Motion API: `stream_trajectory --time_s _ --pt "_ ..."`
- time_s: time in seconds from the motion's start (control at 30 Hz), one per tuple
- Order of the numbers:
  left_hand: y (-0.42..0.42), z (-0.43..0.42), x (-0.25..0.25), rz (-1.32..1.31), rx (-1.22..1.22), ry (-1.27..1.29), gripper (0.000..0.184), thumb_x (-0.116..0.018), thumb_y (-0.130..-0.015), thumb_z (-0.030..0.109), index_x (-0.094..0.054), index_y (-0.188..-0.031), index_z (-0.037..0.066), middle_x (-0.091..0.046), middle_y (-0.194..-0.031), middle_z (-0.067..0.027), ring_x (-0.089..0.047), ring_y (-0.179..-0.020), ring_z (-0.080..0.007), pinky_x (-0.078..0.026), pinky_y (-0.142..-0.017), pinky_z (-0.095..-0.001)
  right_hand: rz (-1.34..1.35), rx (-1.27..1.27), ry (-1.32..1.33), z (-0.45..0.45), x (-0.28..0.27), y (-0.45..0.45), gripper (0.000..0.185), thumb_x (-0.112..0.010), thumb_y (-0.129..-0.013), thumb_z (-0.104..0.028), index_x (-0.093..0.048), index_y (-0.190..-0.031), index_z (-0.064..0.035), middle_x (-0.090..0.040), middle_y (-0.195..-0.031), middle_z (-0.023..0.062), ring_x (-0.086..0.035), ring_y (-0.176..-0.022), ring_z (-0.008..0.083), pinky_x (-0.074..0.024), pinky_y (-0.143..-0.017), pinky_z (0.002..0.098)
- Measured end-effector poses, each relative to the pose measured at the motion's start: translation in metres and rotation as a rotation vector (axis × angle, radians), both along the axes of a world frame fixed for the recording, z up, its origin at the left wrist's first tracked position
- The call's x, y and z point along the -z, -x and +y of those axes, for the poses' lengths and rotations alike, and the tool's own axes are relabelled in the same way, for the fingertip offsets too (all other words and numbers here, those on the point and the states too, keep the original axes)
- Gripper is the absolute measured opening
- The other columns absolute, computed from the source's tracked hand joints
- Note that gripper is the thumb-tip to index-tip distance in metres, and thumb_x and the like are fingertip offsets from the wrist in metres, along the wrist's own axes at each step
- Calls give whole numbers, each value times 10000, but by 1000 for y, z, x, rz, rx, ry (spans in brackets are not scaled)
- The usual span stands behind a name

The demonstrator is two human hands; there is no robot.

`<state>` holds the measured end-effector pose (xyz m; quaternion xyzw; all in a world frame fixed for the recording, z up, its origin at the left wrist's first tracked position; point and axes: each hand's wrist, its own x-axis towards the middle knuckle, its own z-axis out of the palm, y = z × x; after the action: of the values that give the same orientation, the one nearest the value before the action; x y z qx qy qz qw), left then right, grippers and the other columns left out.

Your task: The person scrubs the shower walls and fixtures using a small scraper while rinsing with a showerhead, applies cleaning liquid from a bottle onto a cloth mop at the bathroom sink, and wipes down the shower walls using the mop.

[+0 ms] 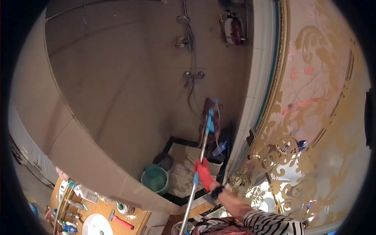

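Note:
My right hand (203, 173), in a red glove, is wrapped round the metal pole of a mop (192, 199). The pole slants up from the bottom edge into the shower corner. At its upper end, a blue clamp (210, 121) carries a dark purplish cloth head (210, 105), raised near the brown wall below the shower valve. Whether the cloth touches the wall, I cannot tell. Close to the gloved hand stands a pale container (214, 167), partly hidden by it. My left hand is out of view.
A teal bucket (154, 179) stands on the shower floor, by a dark basin (163, 160). A blue bottle (220, 148) is in the right corner. The shower hose (194, 58) hangs above. A patterned glass panel (309, 117) rises at right; a cluttered washbasin counter (139, 219) is lower left.

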<state>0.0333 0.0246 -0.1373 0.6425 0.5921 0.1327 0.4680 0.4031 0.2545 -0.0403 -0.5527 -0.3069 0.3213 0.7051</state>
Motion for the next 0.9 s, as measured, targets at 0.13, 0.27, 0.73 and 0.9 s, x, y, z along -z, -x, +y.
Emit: stream_trajectory --time_s 0.13,0.27,0.73,0.9 --pt "-146 138 -43 -66 16 -383 378 -637 -780 433 -638 -965 103 -623 -748 -221 -606 -710 -414 -503 -610 -437 4 -32 -189 96 -112 -82 563 -535 -904 -224 -243 -1373 -120 -523 -772 35 -524 -612 146 -432 -540 273" --pt "-261 227 -132 -438 195 63 386 -621 -846 346 -563 -1099 60 -643 -723 -94 -644 -664 -212 -496 -591 -338 -38 -27 -169 163 -178 -160 636 -572 -870 -187 -220 -1395 -118 -539 -786 49 -520 -564 150 -448 -514 299" --pt "-240 234 -8 -398 125 820 346 -561 -879 437 -624 -990 117 -498 -593 34 -437 -514 -44 -316 -452 -212 -339 440 320 242 -6 -295 714 -606 -801 -229 -239 -1405 -135 -599 -923 174 -575 -727 265 -468 -620 356" --pt "-261 245 -44 -663 274 1150 381 -520 -896 452 -602 -1001 94 -504 -640 35 -447 -574 -49 -327 -504 -201 -346 442 373 211 -60 -300 668 -564 -844 -250 -234 -1420 -171 -591 -706 111 -533 -481 169 -450 -433 324"
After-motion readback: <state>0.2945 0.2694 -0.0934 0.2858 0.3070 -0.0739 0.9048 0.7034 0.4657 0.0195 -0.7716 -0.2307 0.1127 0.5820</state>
